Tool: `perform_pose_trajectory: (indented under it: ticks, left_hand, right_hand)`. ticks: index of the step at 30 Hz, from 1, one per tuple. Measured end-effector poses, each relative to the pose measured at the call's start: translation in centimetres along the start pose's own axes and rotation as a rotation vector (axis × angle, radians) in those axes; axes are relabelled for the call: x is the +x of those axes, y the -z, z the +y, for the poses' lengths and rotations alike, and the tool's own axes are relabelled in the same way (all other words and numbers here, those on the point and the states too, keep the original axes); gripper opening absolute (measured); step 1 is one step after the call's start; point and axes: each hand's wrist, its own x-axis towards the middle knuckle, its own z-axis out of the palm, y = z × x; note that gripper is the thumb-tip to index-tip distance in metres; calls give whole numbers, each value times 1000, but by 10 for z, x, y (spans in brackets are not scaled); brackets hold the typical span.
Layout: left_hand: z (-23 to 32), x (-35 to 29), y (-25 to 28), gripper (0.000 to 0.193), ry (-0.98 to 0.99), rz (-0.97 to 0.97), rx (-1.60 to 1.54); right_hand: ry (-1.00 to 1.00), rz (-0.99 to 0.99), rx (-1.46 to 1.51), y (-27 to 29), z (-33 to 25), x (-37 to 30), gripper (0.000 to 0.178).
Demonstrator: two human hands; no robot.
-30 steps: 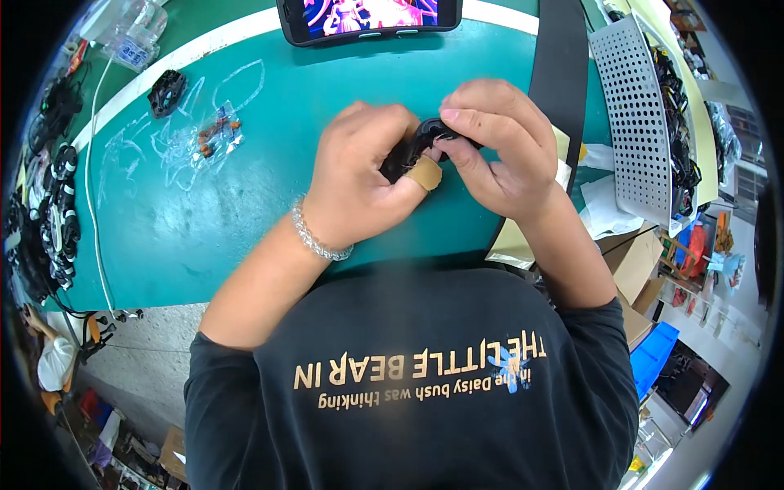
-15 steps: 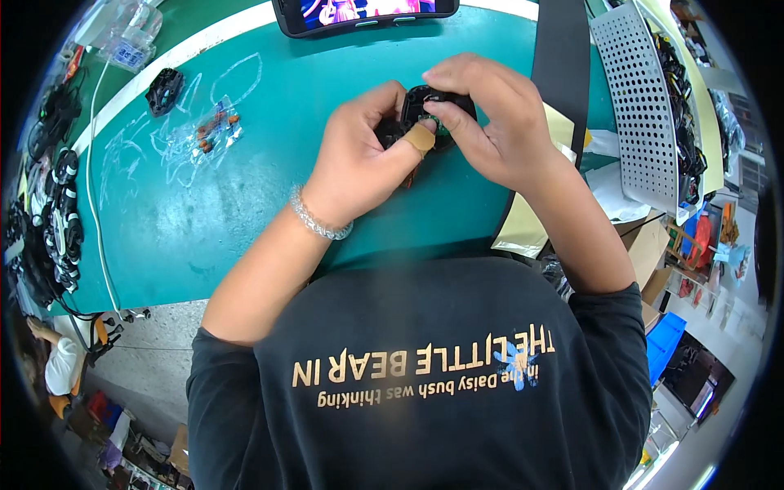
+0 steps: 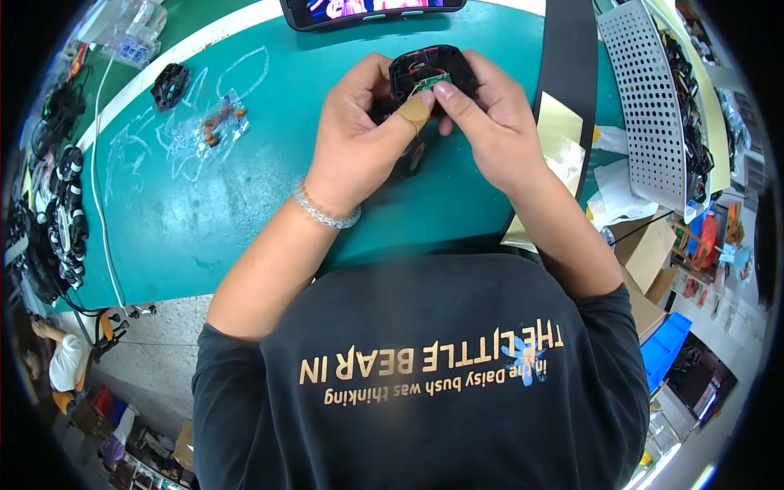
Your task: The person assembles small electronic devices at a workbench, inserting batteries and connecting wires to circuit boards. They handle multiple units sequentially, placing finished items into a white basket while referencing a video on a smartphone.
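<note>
Both of my hands hold an open black plastic housing (image 3: 447,59) over the green table. Inside it sit a small green circuit board (image 3: 433,82) and thin wires. My left hand (image 3: 358,139) grips the housing's left side, its thumb wrapped in a tan bandage (image 3: 414,113) and resting at the board's lower edge. Closed round the right side, my right hand (image 3: 505,131) presses its thumb tip at the board's right end. Below the thumbs a dark part hangs down, partly hidden, and I cannot make out what it is.
A phone (image 3: 371,15) with a lit screen lies at the far edge. To the left are a black plastic shell (image 3: 170,86), a clear bag (image 3: 222,126) of small orange-brown parts and bundled black cables (image 3: 69,212). A white perforated basket (image 3: 645,98) stands at right.
The housing has tipped so that its open inside and the board show more. My right fingers have moved from its top edge to behind its right side.
</note>
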Motion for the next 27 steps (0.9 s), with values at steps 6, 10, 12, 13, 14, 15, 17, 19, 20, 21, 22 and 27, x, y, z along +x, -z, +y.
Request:
perform_pose_trajectory:
  ticks: [6,10,12,13,14,15,17,19,20,21,22,27]
  left_hand:
    - [7,0,-2,33,70,-31,-120]
    - [8,0,-1,40,61,-32,-80]
    - [7,0,1,41,67,-40,-77]
    - [7,0,3,41,81,-52,-95]
    - [7,0,4,42,95,-64,-114]
    - [7,0,5,42,107,-77,-131]
    - [8,0,5,41,149,-88,-148]
    - [9,0,4,41,188,-100,-130]
    - [10,0,3,41,207,-108,-107]
    - [12,1,2,40,220,-117,-81]
    - [13,1,-1,41,223,-117,-85]
    - [0,0,-2,49,132,-89,69]
  right_hand:
    - [218,86,-147,2,-1,4,15]
    - [331,122,-353,6,-6,5,15]
    - [388,127,-436,8,-8,6,15]
    - [416,127,-488,10,-9,6,15]
    - [443,126,-540,12,-10,7,15]
    - [493,120,-572,13,-9,9,17]
    - [592,108,-636,18,-8,15,20]
    - [666,7,-805,25,-14,19,23]
    - [703,-43,-890,27,-19,22,25]
    - [697,-97,-950,27,-27,25,29]
    - [691,-151,-1010,27,-36,26,33]
    - [638,-343,-1193,16,-70,32,28]
